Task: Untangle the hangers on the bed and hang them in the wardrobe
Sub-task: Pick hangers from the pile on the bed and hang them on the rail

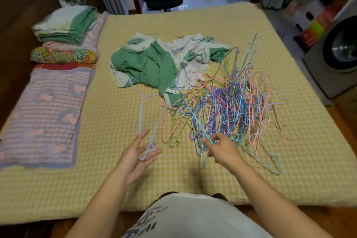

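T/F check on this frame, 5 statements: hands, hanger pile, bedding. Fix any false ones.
1. The left hand has a pale lilac hanger hooked over its fingers. True.
2. The right hand is resting flat on the bedspread, away from the hangers. False: it pinches a teal hanger at the near edge of the hanger pile.
3. The hanger pile is all one colour. False: pink, blue, purple, teal and green are mixed.
4. A crumpled green and white cloth lies on the bed behind the pile. True.
5. The folded bedding is stacked at the right edge of the bed. False: it is at the left edge.
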Available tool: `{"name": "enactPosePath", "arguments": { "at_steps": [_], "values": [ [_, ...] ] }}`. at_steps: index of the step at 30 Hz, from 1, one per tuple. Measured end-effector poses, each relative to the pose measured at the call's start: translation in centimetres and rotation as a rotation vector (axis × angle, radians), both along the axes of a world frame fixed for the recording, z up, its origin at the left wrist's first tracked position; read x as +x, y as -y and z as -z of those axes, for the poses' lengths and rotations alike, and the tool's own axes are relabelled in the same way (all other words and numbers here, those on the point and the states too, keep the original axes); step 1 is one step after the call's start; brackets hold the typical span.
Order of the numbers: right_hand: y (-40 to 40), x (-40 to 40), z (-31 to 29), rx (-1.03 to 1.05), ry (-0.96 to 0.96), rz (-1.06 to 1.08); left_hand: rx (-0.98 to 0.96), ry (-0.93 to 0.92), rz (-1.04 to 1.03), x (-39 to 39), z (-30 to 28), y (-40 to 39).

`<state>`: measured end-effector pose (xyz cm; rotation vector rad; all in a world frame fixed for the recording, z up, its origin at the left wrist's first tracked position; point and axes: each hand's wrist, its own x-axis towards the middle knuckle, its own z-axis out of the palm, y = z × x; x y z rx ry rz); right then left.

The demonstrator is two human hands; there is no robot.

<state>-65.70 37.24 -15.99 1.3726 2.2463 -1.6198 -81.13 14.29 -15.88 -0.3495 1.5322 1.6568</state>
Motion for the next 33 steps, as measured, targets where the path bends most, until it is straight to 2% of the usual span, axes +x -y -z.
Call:
{"name": "enactPosePath", "arguments": {
  "at_steps": [3, 6, 8, 12, 16, 19, 25, 29, 33],
  "values": [
    [1.7, -0.6, -1.5, -0.165, -0.189, 0.099, 0.098, 0.05, 0.166, -1.1, -1.7, 0.6],
    [3.4, -0.1, -2.0, -0.195, -0.35, 0.159, 0.163, 0.049, 0.277, -2.8, -2.1, 1.1],
    [5.2, 0.7, -2.0, -0.204, -0.459, 0.275, 0.191, 0.015, 0.374, -4.1, -2.2, 1.1],
    [10.2, 3.1, -1.9, -0.214, -0.693, 0.626, 0.182, -0.147, 0.623, -5.8, -1.7, -0.3],
    [16.6, 8.8, -2.2, -0.068, -0.68, 1.017, 0.226, -0.312, 0.906, -1.2, -2.4, -1.9],
    [20.5, 15.2, -2.7, 0.042, -0.589, 1.303, 0.256, -0.336, 1.162, 4.9, -3.0, -3.3],
    [31.1, 28.4, -3.1, 0.097, -0.468, 1.841, 0.086, -0.363, 1.717, 20.2, -3.3, -4.8],
    [39.5, 35.9, -2.9, 0.153, -0.405, 2.082, -0.013, -0.189, 2.027, 32.0, -4.1, -1.8],
    [46.4, 44.4, -4.2, 0.21, -0.368, 2.254, 0.068, -0.215, 2.203, 45.5, -6.6, 1.3]
  ]
}}
